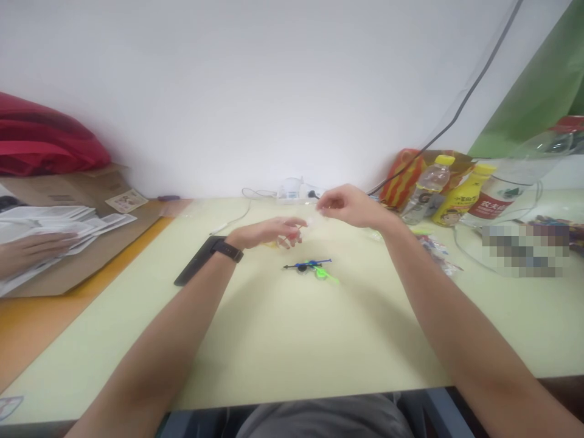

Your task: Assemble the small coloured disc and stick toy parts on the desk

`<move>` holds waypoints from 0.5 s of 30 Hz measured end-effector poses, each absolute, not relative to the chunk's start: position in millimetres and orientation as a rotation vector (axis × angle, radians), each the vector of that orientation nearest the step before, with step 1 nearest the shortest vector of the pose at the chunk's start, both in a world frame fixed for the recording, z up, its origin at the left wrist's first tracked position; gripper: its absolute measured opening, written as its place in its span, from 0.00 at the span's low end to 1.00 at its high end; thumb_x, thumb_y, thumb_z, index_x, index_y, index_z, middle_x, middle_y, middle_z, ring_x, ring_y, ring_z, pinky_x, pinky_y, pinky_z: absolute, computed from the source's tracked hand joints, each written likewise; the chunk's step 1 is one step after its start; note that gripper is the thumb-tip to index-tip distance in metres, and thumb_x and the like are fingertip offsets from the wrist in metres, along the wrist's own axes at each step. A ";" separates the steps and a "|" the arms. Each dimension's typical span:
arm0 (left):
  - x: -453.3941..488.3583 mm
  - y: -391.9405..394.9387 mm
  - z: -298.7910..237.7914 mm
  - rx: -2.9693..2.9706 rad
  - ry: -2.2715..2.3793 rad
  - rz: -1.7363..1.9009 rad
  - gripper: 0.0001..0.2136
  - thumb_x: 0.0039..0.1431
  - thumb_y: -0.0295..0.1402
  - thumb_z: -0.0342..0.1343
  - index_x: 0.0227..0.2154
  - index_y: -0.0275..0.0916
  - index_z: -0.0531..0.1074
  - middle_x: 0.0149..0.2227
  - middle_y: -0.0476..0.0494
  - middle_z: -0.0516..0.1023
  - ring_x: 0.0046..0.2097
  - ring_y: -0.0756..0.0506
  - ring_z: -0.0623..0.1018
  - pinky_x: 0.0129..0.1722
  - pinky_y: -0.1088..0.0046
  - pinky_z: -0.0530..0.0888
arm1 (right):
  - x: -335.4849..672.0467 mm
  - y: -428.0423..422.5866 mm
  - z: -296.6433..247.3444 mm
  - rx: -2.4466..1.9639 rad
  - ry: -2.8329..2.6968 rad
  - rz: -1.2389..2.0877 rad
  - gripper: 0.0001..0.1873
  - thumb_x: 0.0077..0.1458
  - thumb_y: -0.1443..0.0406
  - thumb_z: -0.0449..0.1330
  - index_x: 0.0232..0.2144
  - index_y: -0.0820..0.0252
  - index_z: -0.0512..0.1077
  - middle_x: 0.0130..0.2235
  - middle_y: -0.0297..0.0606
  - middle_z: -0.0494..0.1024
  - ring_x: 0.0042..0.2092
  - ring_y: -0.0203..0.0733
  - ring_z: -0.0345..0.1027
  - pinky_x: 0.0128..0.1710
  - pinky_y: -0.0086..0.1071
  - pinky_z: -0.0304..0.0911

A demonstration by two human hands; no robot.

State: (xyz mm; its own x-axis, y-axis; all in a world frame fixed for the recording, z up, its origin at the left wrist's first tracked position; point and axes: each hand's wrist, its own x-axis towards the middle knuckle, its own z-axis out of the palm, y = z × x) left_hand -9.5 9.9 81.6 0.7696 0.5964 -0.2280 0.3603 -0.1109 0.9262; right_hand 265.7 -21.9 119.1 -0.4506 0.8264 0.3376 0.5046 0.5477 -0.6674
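Observation:
Above the middle of the table, my left hand [267, 232] has its fingers curled round a small red-and-clear piece [292, 235]; blur hides its kind. To its right and slightly higher, my right hand [350, 205] is closed in a pinch. A faint see-through bit [314, 220] shows between the two hands, and I cannot tell which one touches it. On the table below lie small blue and black plastic pieces [308, 265] with thin pointed ends, overlapping a bright green piece [322, 274].
A black phone-like slab [197, 261] lies under my left wrist. Bottles [463, 194] and a red-yellow bag [401, 176] stand at right, near plastic packets [435, 250]. White cables and a power strip [294, 190] are by the wall. At left, another person's hand [39, 252] rests on white trays [55, 219].

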 end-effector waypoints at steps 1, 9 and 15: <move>-9.2 9.8 81.6 1.722 0.752 0.242 0.28 0.62 0.51 0.59 0.62 0.46 0.69 0.50 0.39 0.76 0.50 0.39 0.76 0.50 0.61 0.72 | 265.3 -23.0 120.0 -1.065 -2.116 0.652 0.08 0.52 0.63 0.64 0.34 0.62 0.79 0.32 0.38 0.80 0.33 0.40 0.71 0.34 0.32 0.63; -6.0 10.6 81.7 1.772 0.725 0.244 0.27 0.62 0.49 0.59 0.62 0.47 0.69 0.49 0.39 0.77 0.50 0.39 0.76 0.51 0.62 0.72 | 252.4 -28.6 121.6 -1.168 -1.899 0.776 0.06 0.50 0.69 0.62 0.33 0.61 0.78 0.25 0.35 0.77 0.28 0.37 0.69 0.27 0.29 0.57; -2.4 7.2 83.2 1.788 0.689 0.256 0.25 0.62 0.48 0.59 0.59 0.46 0.71 0.48 0.39 0.76 0.52 0.39 0.75 0.50 0.62 0.72 | 242.8 -26.6 114.0 -1.210 -1.837 0.900 0.06 0.52 0.70 0.61 0.33 0.62 0.78 0.30 0.41 0.83 0.29 0.38 0.70 0.30 0.30 0.62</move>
State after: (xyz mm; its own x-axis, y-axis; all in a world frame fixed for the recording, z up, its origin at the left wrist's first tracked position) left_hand -2.4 7.2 83.2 0.8042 0.5702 -0.1675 0.3227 -0.1823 0.9288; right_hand 242.8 -26.6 114.0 -0.2752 0.9396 0.2037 0.4152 0.3072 -0.8563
